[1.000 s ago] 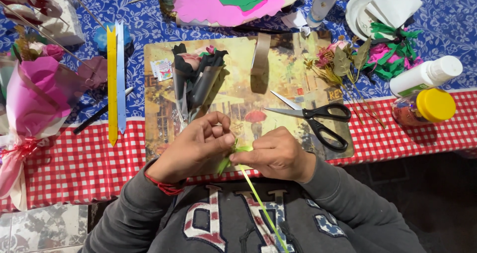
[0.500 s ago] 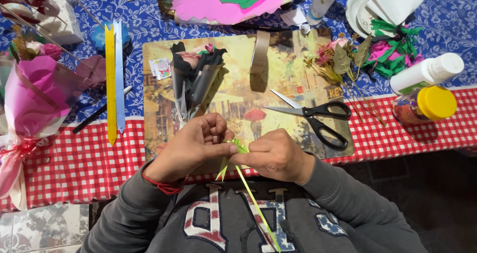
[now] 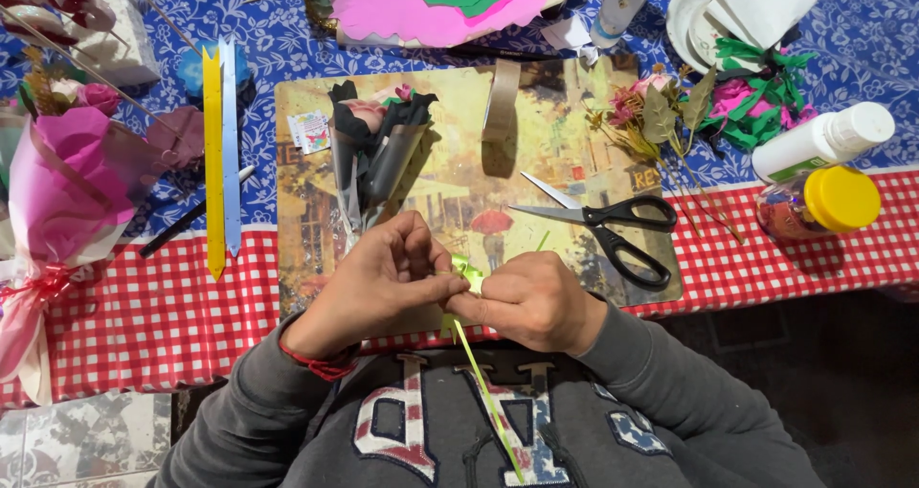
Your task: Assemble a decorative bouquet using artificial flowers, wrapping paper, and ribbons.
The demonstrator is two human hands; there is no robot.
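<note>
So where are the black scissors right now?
The black scissors lie open on the picture mat, toward the person's right side, just beyond the right hand and left of the yellow-lidded jar.

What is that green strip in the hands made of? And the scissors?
The green strip looks like thin, slightly glossy ribbon or paper: flat, narrow, and it bends between the left hand and right hand. The scissors have shiny grey metal blades and black, probably plastic, handles.
</note>
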